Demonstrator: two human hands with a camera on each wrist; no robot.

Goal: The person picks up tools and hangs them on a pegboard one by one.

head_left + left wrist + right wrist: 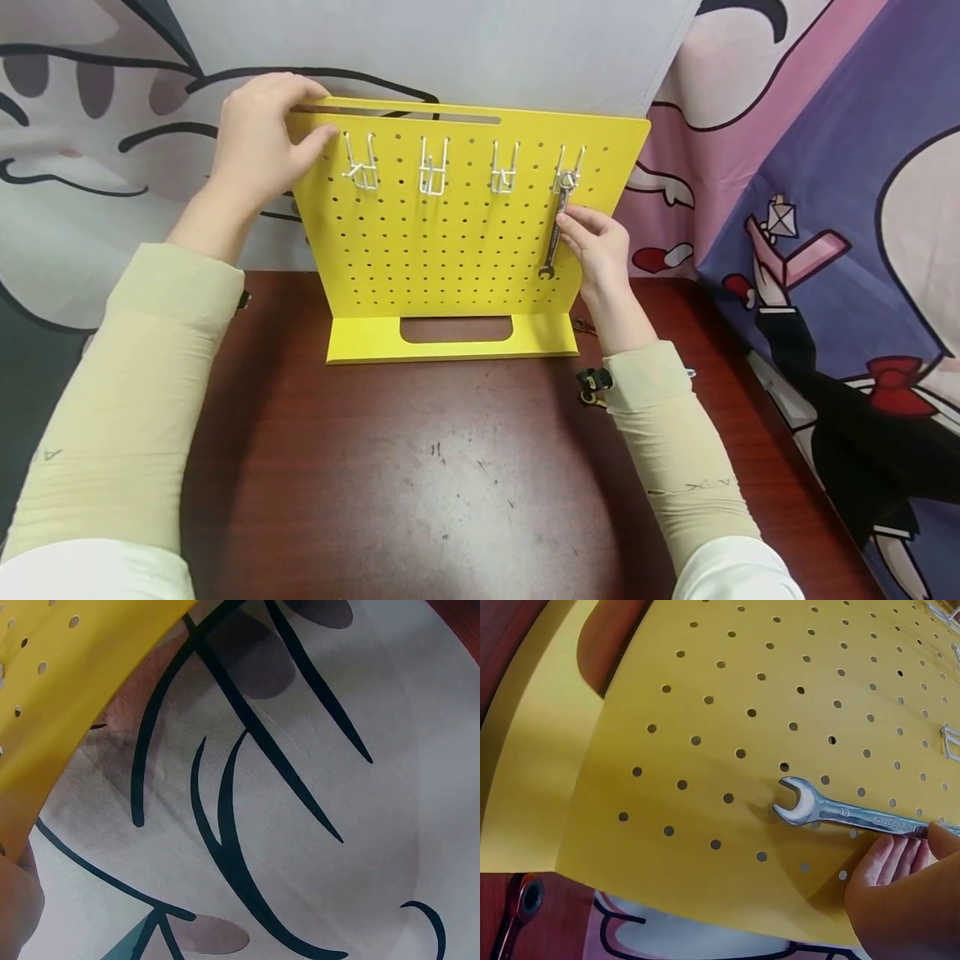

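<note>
A yellow pegboard (450,250) stands upright on the table, its base toward me. At its top left corner my left hand (258,133) grips the edge, thumb on the front face and fingers behind. My right hand (603,250) pinches the shank of a silver combination wrench (554,237) between thumb and fingers. The ring end is up at the rightmost white wire hook (570,162); whether it is fully over the prong cannot be told. In the right wrist view the wrench's open-jaw end (801,804) points away from the fingers, close to the board.
Three more white hooks, left (362,162), middle (432,167) and right (503,169), carry nothing. Another wrench (526,904) lies on the dark red table (420,467) beside the board's right side. Printed cloth (810,167) hangs behind and at the right.
</note>
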